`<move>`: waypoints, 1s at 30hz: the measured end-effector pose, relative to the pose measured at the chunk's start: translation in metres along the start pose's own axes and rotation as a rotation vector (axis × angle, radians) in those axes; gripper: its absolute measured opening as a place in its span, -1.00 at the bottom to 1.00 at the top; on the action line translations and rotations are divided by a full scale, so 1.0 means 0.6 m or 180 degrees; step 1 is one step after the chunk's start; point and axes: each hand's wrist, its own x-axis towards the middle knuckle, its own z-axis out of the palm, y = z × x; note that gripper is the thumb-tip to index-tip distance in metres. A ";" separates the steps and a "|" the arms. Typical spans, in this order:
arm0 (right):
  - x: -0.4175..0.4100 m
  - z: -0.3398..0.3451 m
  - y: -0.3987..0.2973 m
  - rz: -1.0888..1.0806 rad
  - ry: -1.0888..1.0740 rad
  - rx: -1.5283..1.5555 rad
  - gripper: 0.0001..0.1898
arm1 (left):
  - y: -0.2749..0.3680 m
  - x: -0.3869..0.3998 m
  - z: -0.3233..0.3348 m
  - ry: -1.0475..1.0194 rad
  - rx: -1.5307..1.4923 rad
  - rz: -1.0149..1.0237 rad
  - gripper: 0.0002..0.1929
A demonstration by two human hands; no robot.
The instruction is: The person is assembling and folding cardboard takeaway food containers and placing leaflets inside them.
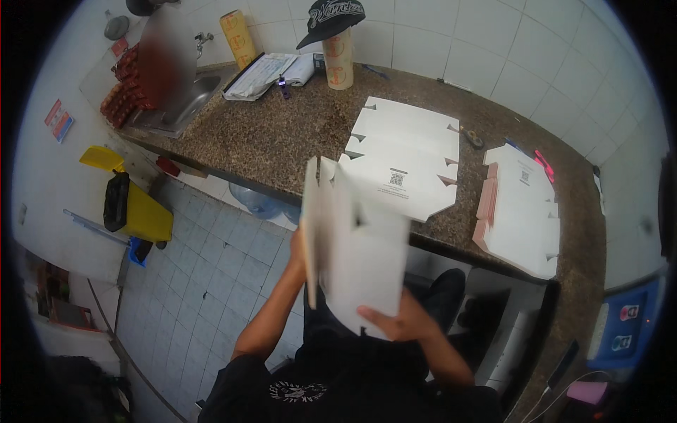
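Observation:
A folded white cardboard piece (365,264) stands upright between my hands over my lap, blurred in part. My right hand (410,320) grips its lower right edge, thumb on the white face. At its left side is my left hand (299,246), mostly hidden behind the board, so its grip does not show. A stack of flat white die-cut cardboard blanks (407,153) with notched edges and a printed code lies on the granite counter just beyond. Farther right lies another stack of white cardboard pieces (529,217), its folded pinkish edges facing left.
The granite counter (296,127) curves along the tiled wall. On it are a cutter (472,137), a cap (333,18) on a patterned roll (338,61), papers (262,76) and a phone (563,365). A sink (193,103) is at left; a yellow bin (148,211) stands on the floor.

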 end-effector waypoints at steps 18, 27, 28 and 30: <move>0.002 -0.095 0.035 0.0729 0.0984 0.0282 -0.75 | -0.090 -0.004 0.030 0.0270 -0.1527 0.0592 -0.66; -0.004 0.013 0.023 -0.0073 0.0703 -0.1058 -0.74 | -0.087 0.002 0.063 -0.0655 -0.2813 0.0191 -0.65; 0.001 0.029 0.020 -0.0203 0.0729 -0.1232 -0.76 | -0.086 0.002 0.065 -0.0758 -0.2950 0.0144 -0.65; 0.009 0.062 0.026 -0.0327 0.0554 -0.1276 -0.76 | -0.044 -0.004 0.073 -0.1330 -0.3371 0.0542 -0.61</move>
